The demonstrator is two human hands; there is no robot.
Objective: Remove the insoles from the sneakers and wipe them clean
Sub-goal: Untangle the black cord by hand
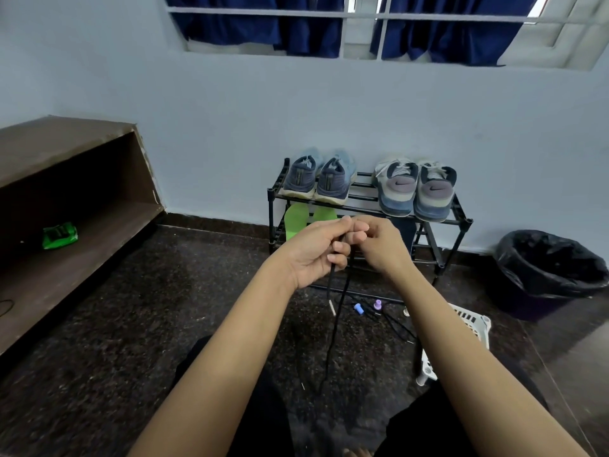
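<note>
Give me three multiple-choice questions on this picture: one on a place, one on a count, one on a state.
1. Where are the green insoles? A in the bin; B on the floor; C in the rack, under its top shelf.
2. How many sneakers stand on the rack? A two; B four; C six.
3. What do the left hand and right hand do? A pinch a black lace; B rest open; C hold a sneaker.
1 C: green shows below the top shelf. 2 B: two pairs stand side by side. 3 A: the lace hangs from both hands.
</note>
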